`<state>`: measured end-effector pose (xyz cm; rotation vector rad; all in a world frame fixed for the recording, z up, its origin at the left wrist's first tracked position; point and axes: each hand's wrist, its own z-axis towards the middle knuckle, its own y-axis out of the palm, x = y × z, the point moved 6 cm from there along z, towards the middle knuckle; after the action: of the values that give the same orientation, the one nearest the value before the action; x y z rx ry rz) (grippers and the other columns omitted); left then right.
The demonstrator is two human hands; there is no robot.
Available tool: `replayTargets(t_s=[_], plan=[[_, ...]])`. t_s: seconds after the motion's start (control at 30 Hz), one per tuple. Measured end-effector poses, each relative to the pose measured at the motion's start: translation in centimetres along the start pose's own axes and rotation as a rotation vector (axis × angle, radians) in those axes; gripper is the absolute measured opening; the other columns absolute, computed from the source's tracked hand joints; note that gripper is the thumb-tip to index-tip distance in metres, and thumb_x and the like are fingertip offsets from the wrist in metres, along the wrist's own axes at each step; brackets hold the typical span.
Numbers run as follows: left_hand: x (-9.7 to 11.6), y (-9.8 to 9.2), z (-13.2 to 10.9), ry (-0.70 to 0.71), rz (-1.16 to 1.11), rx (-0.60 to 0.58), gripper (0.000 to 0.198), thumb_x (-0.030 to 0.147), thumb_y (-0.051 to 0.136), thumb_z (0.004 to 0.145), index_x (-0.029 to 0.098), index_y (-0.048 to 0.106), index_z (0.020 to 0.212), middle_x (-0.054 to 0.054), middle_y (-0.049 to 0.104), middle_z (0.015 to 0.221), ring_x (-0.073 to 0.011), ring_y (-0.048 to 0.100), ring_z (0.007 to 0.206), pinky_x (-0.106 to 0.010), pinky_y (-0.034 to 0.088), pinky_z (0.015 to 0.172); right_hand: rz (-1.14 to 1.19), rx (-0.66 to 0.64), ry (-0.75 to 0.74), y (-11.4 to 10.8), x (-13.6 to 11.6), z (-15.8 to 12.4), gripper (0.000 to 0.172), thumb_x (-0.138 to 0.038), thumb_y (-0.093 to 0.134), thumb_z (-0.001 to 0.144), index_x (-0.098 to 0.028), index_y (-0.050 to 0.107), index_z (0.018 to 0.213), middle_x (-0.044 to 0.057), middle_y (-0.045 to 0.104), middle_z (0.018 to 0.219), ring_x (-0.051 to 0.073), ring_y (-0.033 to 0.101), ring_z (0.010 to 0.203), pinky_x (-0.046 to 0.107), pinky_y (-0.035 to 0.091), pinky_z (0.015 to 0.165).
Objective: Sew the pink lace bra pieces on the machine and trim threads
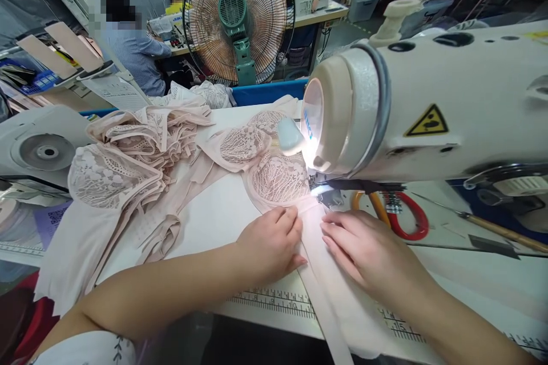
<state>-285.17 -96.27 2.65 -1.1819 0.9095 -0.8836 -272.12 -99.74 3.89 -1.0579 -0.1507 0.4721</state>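
Observation:
A pale pink lace bra (280,178) lies on the white table, its lower edge running under the lit needle area of a white sewing machine (462,102). My left hand (272,245) pinches the fabric edge just below the lace cup, fingers curled. To its right, my right hand (368,245) rests with its fingers stretched out on a pale fabric strip (327,279), close to the presser foot (327,194). The strip hangs down over the table's front edge between both hands.
Stacked lace pieces (141,142) lie at the left, near another machine part (47,145). Red-handled scissors (417,219) and a wooden-handled tool (500,231) sit under the machine arm. Behind stand a large fan (240,17) and a seated person in a striped shirt (132,57).

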Motion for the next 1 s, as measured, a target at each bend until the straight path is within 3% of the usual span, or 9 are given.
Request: replayTargets(t_s=[0.4,0.6,0.83,1.0], plan=[[-1.8,0.2,0.3,-0.039,-0.152,-0.05,0.06,0.046,0.054,0.09,0.002,0.048,0.13,-0.025,0.051,0.135,-0.0328,0.048,0.125,-0.044,0.045,0.102,0.045,0.007,0.023,-0.3,0.0,0.1,0.027,-0.018,0.043,0.093,-0.014,0.069,0.084,0.009,0.068,0.089,0.02,0.061,0.082,0.032,0.05,0.07],[-3.3,0.1,0.6,-0.003,-0.153,-0.083,0.057,0.044,0.056,0.089,0.004,0.05,0.129,-0.023,0.051,0.136,-0.0327,0.051,0.121,-0.044,0.045,0.1,0.093,-0.078,0.002,-0.8,0.1,0.0,0.028,-0.02,0.041,0.093,-0.015,0.068,0.085,0.009,0.066,0.088,0.019,0.06,0.078,0.032,0.049,0.066],[-4.1,-0.1,0.8,0.046,-0.141,-0.128,0.054,0.043,0.058,0.089,0.007,0.052,0.129,-0.02,0.052,0.135,-0.0312,0.053,0.119,-0.042,0.046,0.098,0.277,-0.253,-0.058,-1.2,-0.2,-3.7,0.023,-0.023,0.043,0.094,-0.022,0.064,0.104,0.007,0.064,0.103,0.02,0.06,0.094,0.032,0.051,0.076],[-5.2,0.0,1.4,0.071,-0.112,-0.133,0.046,0.036,0.054,0.092,0.009,0.052,0.129,-0.02,0.052,0.136,-0.03,0.054,0.117,-0.043,0.047,0.095,0.283,-0.202,-0.005,-1.0,0.1,-5.8,0.02,-0.024,0.049,0.092,-0.023,0.064,0.106,0.01,0.061,0.113,0.021,0.058,0.104,0.033,0.053,0.081]])
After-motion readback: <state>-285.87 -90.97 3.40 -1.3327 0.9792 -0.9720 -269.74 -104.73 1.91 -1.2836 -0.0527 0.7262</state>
